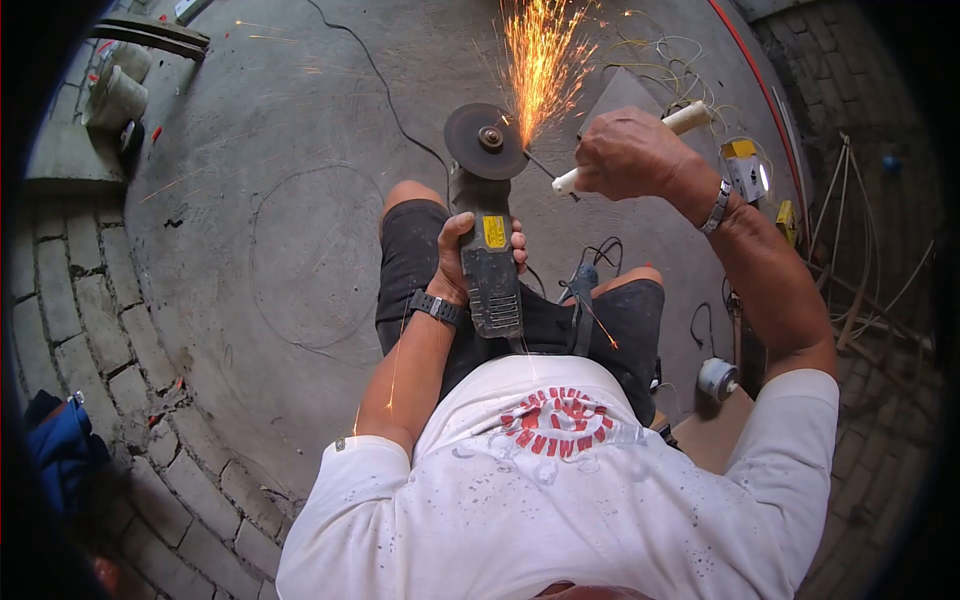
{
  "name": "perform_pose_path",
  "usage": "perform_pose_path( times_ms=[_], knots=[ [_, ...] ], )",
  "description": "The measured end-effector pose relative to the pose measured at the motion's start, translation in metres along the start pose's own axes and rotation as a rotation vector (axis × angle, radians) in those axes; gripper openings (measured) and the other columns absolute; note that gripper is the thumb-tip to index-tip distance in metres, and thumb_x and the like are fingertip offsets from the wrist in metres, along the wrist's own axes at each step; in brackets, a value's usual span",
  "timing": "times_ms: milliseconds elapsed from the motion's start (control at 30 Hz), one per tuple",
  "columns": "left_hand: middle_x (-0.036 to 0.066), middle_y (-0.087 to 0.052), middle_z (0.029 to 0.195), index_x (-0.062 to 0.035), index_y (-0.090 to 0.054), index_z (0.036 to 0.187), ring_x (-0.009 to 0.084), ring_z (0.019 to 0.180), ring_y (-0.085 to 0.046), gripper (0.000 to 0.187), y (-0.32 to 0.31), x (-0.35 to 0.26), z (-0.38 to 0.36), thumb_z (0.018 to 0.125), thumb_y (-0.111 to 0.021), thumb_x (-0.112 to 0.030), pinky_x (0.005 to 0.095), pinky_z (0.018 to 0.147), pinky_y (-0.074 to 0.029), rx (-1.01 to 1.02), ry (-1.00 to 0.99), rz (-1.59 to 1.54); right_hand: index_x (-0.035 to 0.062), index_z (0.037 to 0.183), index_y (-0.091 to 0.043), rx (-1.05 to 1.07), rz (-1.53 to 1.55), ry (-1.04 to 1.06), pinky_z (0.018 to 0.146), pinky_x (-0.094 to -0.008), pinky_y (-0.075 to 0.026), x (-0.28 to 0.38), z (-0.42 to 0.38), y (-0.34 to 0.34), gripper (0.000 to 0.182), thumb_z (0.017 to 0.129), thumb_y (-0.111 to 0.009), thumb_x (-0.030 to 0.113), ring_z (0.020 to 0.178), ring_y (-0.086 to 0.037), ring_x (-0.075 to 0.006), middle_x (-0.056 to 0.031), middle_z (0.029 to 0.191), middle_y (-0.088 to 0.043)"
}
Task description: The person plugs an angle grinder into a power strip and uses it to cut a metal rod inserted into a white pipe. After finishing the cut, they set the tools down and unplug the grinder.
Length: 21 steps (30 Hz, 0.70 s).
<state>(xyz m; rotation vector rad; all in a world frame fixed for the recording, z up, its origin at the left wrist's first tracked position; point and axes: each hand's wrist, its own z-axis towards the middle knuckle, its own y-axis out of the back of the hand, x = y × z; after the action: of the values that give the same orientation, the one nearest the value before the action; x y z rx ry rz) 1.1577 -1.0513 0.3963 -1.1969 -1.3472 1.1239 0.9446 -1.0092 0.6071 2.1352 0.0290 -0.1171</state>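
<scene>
My left hand is wrapped round the dark body of an angle grinder with a yellow label, held above my lap. Its round disc points away from me. A bright spray of orange sparks flies up from the disc's right edge, where the tip of a thin metal rod meets it. My right hand is closed in a fist round a white tube, whose near end lies beside the rod. How the rod and tube are joined is unclear.
Grey concrete floor carries a dark cable and a red hose. Thin wires, a yellow and white box and a white cylinder lie right. Bucket at upper left; blue cloth at lower left.
</scene>
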Motion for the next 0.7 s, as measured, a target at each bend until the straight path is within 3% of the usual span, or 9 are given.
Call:
perform_pose_path(
  times_ms=[700],
  knots=[
    [0.019,-0.063,0.096,0.0063,-0.050,0.115,0.0298,0.085,-0.068,0.069,0.000,-0.001,-0.001,0.075,-0.065,-0.048,0.0430,0.079,-0.057,-0.003,0.001,0.002,0.0097,0.078,-0.075,0.068,-0.104,0.012,0.066,-0.0350,-0.054,0.004,0.002,0.015,0.018,0.073,-0.076,0.027,0.070,-0.069,-0.0236,-0.0079,0.069,-0.069]
  ],
)
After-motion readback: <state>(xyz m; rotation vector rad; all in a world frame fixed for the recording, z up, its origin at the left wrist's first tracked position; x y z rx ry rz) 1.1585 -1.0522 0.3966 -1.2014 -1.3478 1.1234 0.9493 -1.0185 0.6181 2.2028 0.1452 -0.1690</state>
